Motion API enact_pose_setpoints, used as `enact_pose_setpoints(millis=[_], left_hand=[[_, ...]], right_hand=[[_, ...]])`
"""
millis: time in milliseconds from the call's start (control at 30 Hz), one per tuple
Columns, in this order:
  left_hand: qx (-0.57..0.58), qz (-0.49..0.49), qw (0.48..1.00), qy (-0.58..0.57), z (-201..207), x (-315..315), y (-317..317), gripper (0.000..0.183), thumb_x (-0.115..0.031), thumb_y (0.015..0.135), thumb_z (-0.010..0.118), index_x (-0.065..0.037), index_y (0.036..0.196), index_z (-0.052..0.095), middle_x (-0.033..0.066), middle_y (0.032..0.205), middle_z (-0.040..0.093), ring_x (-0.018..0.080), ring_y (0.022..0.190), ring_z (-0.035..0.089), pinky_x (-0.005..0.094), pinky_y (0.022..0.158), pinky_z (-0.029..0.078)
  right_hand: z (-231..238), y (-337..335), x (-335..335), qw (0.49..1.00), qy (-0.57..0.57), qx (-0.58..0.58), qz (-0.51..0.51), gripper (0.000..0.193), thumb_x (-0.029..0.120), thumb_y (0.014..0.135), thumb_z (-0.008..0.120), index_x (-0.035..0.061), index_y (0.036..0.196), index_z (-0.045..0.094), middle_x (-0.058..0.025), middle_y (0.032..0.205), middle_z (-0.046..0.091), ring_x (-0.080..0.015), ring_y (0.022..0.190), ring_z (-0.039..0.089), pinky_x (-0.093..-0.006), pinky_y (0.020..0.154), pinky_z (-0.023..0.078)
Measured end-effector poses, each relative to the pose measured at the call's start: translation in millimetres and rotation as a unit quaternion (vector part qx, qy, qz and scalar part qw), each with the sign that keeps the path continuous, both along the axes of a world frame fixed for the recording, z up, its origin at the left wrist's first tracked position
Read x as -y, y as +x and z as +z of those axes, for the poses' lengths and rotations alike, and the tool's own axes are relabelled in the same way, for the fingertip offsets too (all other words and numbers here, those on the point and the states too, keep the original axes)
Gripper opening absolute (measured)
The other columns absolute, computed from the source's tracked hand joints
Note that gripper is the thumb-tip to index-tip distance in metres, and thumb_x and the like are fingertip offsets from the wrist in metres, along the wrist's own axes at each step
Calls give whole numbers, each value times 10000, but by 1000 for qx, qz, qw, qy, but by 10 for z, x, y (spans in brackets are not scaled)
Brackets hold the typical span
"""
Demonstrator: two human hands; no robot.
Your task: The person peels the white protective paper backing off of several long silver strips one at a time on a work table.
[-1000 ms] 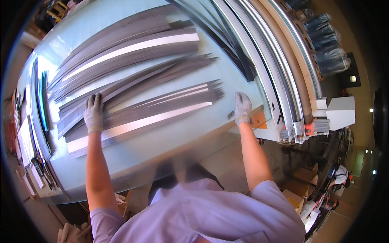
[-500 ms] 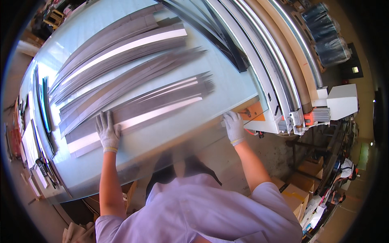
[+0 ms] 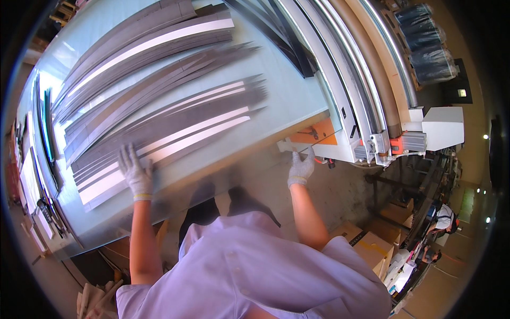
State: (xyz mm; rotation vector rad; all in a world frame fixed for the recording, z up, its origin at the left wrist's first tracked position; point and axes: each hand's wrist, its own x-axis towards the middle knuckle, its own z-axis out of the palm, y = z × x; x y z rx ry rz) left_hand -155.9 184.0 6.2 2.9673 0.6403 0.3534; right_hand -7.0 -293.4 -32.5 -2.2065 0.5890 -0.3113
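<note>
Both of my hands wear pale gloves with a yellow line at the cuff. My left hand (image 3: 136, 174) lies with fingers stretched out on the nearest bundle of long dark grey and white strips (image 3: 175, 133), toward its left end. The strips are fanned slightly, with white bands showing between dark ones. Just off the table's front edge, near its right corner, my right hand (image 3: 301, 168) has its thumb and fingers apart and appears to hold nothing. Beside its fingertips is a small whitish block (image 3: 287, 146) at the table edge; whether they touch it I cannot tell.
More bundles of grey strips (image 3: 159, 80) lie farther back on the pale glassy table (image 3: 287, 95). Dark bars (image 3: 289, 48) rest near a long roller machine (image 3: 350, 95) on the right. An orange panel (image 3: 321, 130) sits at the corner. Cardboard boxes (image 3: 366, 247) stand lower right.
My right hand has come off the table edge and its fingers have spread. My left hand stays on the near bundle, where more white bands now show. The whole view has shifted slightly.
</note>
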Motion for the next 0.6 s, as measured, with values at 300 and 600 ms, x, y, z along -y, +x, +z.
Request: enact_pose_setpoints(millis=[300, 600], left_hand=[[-9, -261, 952, -161, 193, 1916, 1187, 695, -250, 857, 750, -65, 1479, 499, 153, 1463, 511, 354, 1349, 480, 496, 1140, 390], [-41, -264, 954, -138, -131, 2049, 1424, 632, -254, 897, 698, -15, 1451, 511, 159, 1431, 526, 364, 1299, 514, 483, 1088, 430]], right_hand=[[182, 559, -488, 977, -42, 91, 188, 165, 20, 846, 750, 25, 1011, 747, -97, 930, 676, -236, 872, 630, -379, 819, 516], [244, 786, -1153, 913, -167, 117, 354, 198, 185, 874, 732, 104, 1051, 695, -128, 1059, 654, -367, 990, 610, -489, 860, 487]])
